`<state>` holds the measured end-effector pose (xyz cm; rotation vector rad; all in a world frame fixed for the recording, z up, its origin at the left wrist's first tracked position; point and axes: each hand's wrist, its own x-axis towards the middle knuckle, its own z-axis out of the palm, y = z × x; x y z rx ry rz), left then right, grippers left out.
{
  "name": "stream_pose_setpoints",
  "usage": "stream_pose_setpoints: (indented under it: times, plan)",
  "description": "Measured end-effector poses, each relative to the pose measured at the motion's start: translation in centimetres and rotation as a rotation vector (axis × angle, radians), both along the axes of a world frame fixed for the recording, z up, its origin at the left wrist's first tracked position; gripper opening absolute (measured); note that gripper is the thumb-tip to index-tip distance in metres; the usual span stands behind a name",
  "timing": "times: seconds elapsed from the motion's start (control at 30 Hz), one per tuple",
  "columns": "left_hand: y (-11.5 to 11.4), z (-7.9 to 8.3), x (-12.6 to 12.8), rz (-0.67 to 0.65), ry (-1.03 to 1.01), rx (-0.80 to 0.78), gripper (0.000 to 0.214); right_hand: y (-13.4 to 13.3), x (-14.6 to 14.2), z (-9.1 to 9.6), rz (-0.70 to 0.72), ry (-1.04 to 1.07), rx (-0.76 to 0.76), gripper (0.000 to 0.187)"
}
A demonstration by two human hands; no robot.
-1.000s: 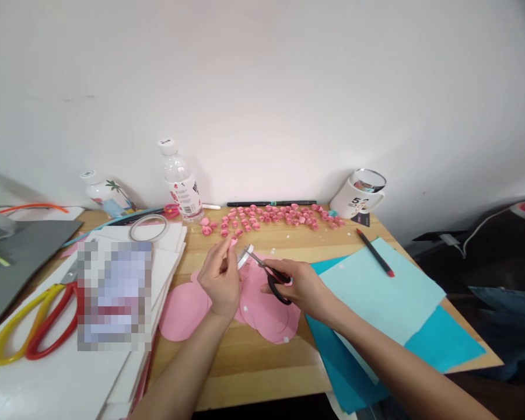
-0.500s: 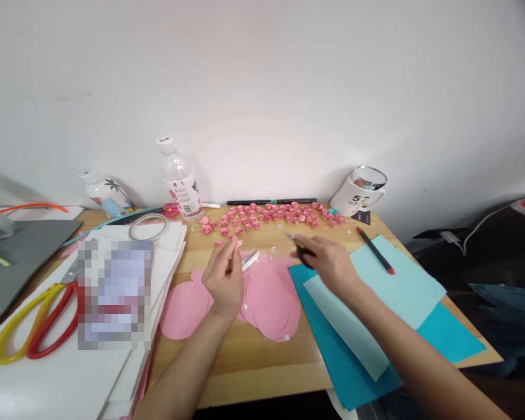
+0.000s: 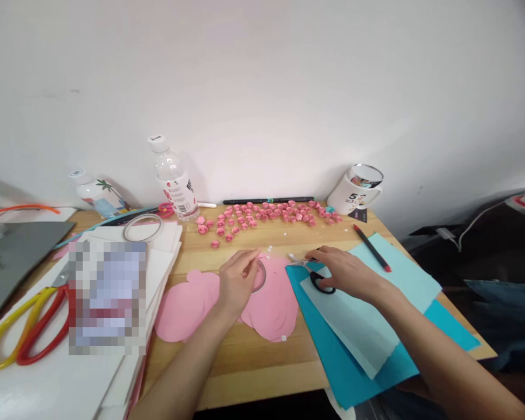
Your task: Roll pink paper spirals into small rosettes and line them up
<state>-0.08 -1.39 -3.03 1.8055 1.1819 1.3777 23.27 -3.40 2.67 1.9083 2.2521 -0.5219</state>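
Note:
My left hand (image 3: 240,277) is closed in a pinch on a small piece of pink paper (image 3: 259,254), mostly hidden by the fingertips. Just beside those fingers, a narrow roll of tape (image 3: 263,279) shows over the pink paper circles (image 3: 271,315); whether the hand also touches it I cannot tell. My right hand (image 3: 343,271) has its fingers around the black handles of small scissors (image 3: 322,284), low over the blue paper sheets. The scissor blades (image 3: 296,262) point left, slightly apart. Behind the hands are many curled pink paper rosettes (image 3: 249,217).
Blue sheets (image 3: 345,373) with a red-tipped black pen (image 3: 371,248) lie at right. A mug (image 3: 354,192) and water bottle (image 3: 175,184) stand by the wall. Large red-and-yellow scissors (image 3: 48,315) and a tape ring (image 3: 143,227) lie on white papers (image 3: 30,391) at left.
My right hand has lowered the small scissors onto or just over the blue sheets. My left hand has shifted right with the pink paper piece, and the tape roll now shows more face-on.

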Motion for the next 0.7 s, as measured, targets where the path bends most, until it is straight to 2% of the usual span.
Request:
stream_pose_setpoints:
  times: [0.07,0.13,0.2,0.27,0.33,0.47,0.7]
  plan:
    - [0.0,0.4,0.1,-0.017,-0.106,-0.138,0.020,0.2,-0.2,0.5,0.004,-0.031,-0.001,0.049]
    - [0.1,1.0,0.2,-0.025,-0.219,-0.271,0.020,0.6,-0.6,0.8,-0.030,-0.048,0.030,0.036]
    - [0.1,1.5,0.3,-0.021,-0.316,-0.387,0.020,1.3,-1.1,0.7,-0.099,-0.015,0.106,0.023]
    - [0.2,1.9,0.4,-0.012,-0.390,-0.465,0.021,2.2,-1.5,0.0,-0.153,0.065,0.170,0.021]
    - [0.3,2.1,0.4,-0.003,-0.440,-0.503,0.022,3.2,-1.6,-1.0,-0.185,0.163,0.169,0.018]
    - [0.4,2.1,0.4,0.012,-0.485,-0.522,0.023,4.6,-1.4,-2.5,-0.198,0.244,0.053,0.020]
    - [0.3,2.1,0.4,0.017,-0.517,-0.532,0.023,5.3,-1.0,-3.2,-0.227,0.383,-0.052,0.013]
